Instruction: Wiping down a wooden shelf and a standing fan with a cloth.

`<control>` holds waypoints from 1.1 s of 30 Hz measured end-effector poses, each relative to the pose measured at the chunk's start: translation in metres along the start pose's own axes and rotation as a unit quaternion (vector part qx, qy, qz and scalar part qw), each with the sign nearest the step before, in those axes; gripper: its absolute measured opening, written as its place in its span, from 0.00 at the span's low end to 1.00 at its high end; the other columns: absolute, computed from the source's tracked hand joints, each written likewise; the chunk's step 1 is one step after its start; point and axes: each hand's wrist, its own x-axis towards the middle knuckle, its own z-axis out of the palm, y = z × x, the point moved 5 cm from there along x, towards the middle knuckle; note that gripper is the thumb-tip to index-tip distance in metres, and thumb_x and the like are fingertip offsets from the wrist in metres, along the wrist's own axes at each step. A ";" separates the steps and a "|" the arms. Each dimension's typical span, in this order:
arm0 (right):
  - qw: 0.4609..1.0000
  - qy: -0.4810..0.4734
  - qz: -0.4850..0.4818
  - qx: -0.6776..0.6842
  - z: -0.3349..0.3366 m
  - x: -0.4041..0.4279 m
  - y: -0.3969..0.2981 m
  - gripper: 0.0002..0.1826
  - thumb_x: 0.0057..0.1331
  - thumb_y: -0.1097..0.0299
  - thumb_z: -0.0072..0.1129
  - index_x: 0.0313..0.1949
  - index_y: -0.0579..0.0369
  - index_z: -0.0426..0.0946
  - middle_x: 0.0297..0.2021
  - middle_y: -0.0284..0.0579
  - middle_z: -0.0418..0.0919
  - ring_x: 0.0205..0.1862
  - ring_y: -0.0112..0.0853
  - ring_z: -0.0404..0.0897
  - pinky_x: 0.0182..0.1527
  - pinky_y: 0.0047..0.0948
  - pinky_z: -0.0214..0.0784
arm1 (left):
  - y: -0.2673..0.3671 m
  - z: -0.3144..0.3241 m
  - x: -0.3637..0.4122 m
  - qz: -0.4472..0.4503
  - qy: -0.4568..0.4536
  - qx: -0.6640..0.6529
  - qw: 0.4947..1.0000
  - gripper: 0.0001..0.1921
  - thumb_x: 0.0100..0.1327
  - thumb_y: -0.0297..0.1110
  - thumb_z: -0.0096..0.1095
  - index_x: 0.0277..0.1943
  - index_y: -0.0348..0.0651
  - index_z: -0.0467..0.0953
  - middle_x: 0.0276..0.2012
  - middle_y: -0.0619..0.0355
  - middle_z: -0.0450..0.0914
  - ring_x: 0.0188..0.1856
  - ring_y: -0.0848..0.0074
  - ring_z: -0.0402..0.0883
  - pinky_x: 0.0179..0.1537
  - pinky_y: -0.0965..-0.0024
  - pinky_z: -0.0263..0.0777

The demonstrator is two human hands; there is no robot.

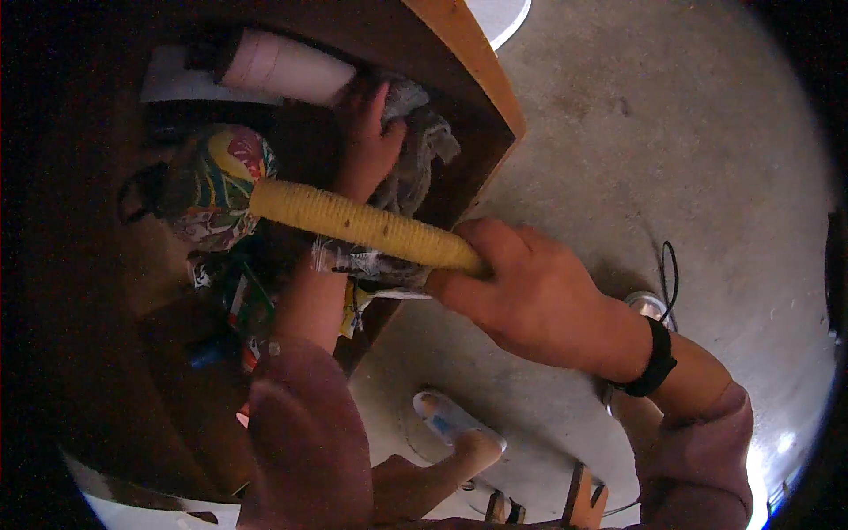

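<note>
A yellow ribbed tube [364, 222] is gripped at its near end by my right hand [523, 291], which wears a black wristband. The tube lies across the view above my left forearm. My left hand [374, 146] reaches under it into a dark wooden compartment, fingers beside crumpled clear plastic [404, 99] and the end of a pale pink cylinder [291, 69]. Whether the left fingers hold anything is unclear. A patterned plastic bag [228, 175] with something bundled in it sits by the tube's far end.
The compartment has a wooden edge [464, 53] and holds crumpled grey plastic [424, 159], a blue object [209, 354] and a yellow packet [352, 308]. Below lies a concrete floor [649, 152] with my sandalled foot [450, 421], a black cable loop [669, 278] and wooden pieces [583, 497].
</note>
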 end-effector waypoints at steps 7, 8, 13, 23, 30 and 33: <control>0.999 -0.046 0.002 -0.004 0.002 -0.005 0.012 0.14 0.48 0.72 0.56 0.37 0.46 0.75 0.36 0.51 0.72 0.30 0.40 0.76 0.28 0.33 0.71 | -0.018 -0.006 -0.016 -0.015 -0.017 0.063 0.998 0.30 0.50 0.22 0.55 0.60 0.39 0.60 0.59 0.40 0.61 0.61 0.48 0.58 0.63 0.56 0.52; 1.000 -0.023 -0.001 -0.002 0.003 -0.005 0.012 0.11 0.49 0.68 0.55 0.35 0.46 0.74 0.31 0.48 0.69 0.28 0.39 0.75 0.26 0.34 0.70 | -0.018 -0.012 -0.019 -0.003 0.006 0.084 0.996 0.31 0.50 0.22 0.55 0.60 0.39 0.60 0.59 0.40 0.61 0.62 0.48 0.58 0.62 0.56 0.52; 0.999 -0.025 0.021 0.007 0.006 -0.008 0.012 0.09 0.51 0.65 0.54 0.33 0.47 0.75 0.27 0.46 0.67 0.27 0.39 0.74 0.23 0.34 0.70 | -0.029 -0.015 -0.008 -0.001 0.020 0.144 0.989 0.31 0.50 0.22 0.55 0.60 0.38 0.60 0.59 0.40 0.61 0.61 0.49 0.59 0.62 0.57 0.55; 0.999 -0.015 0.032 0.009 0.008 -0.012 0.018 0.10 0.52 0.64 0.53 0.35 0.46 0.75 0.27 0.47 0.67 0.25 0.41 0.74 0.21 0.37 0.69 | -0.011 -0.017 0.013 -0.061 0.064 0.223 0.971 0.29 0.52 0.32 0.60 0.58 0.36 0.63 0.54 0.37 0.67 0.57 0.49 0.66 0.57 0.58 0.62; 0.996 -0.050 0.060 0.041 0.001 -0.011 0.006 0.15 0.49 0.74 0.58 0.39 0.48 0.74 0.34 0.52 0.70 0.30 0.43 0.75 0.29 0.36 0.70 | 0.015 -0.001 0.007 -0.163 -0.024 -0.059 0.985 0.32 0.53 0.36 0.63 0.59 0.39 0.61 0.53 0.41 0.69 0.56 0.52 0.67 0.57 0.59 0.60; 0.998 -0.020 0.042 0.036 -0.002 -0.009 0.004 0.10 0.54 0.66 0.53 0.38 0.47 0.73 0.30 0.52 0.70 0.25 0.44 0.76 0.21 0.40 0.70 | 0.043 0.019 -0.019 -0.121 -0.127 -0.127 0.976 0.32 0.53 0.39 0.64 0.59 0.41 0.61 0.55 0.45 0.68 0.57 0.57 0.66 0.58 0.58 0.58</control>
